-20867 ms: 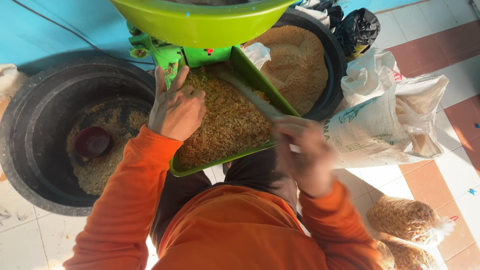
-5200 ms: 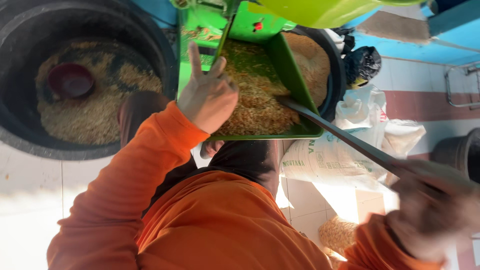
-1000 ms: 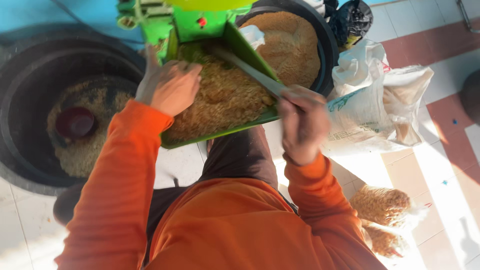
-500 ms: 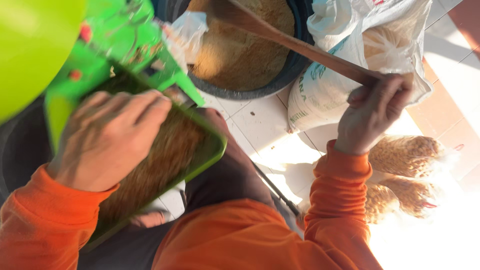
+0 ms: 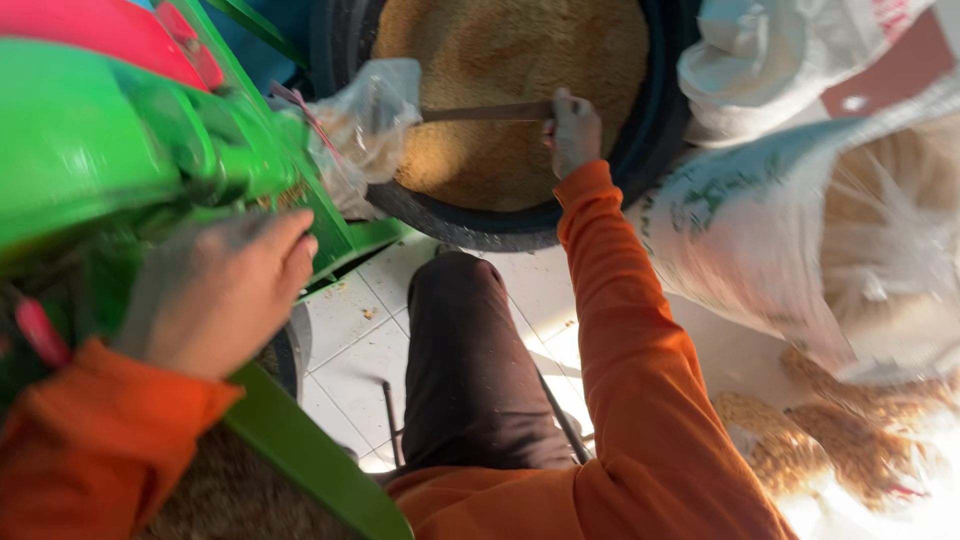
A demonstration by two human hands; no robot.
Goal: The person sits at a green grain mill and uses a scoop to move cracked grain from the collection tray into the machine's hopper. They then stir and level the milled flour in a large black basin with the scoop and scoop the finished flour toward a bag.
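At the top middle of the frame our right hand (image 5: 573, 130) is closed around a stick (image 5: 487, 112), fingers wrapped over its near end. The stick lies almost level, running left from the hand across the grain (image 5: 505, 75) that fills a black tub (image 5: 640, 150) in the upper middle. Its far end passes behind a crumpled clear bag (image 5: 365, 125) hanging at the tub's left rim, so we cannot tell where it ends.

At the left of the frame our left hand (image 5: 222, 290) rests on the green machine (image 5: 110, 160), knuckles up and fingers bent loosely over it; we cannot tell whether they grip anything beneath. A green tray (image 5: 310, 455) slopes down from under that hand toward the bottom middle, with more grain lying dark in the shadow at the lower left.

Both sleeves are orange, and a dark trouser leg (image 5: 470, 370) runs down the middle over white floor tiles (image 5: 350, 340). On the right stands a large white sack (image 5: 760, 230), and below it, in the lower right, small clear bags of grain (image 5: 850, 440) lie in bright sunlight
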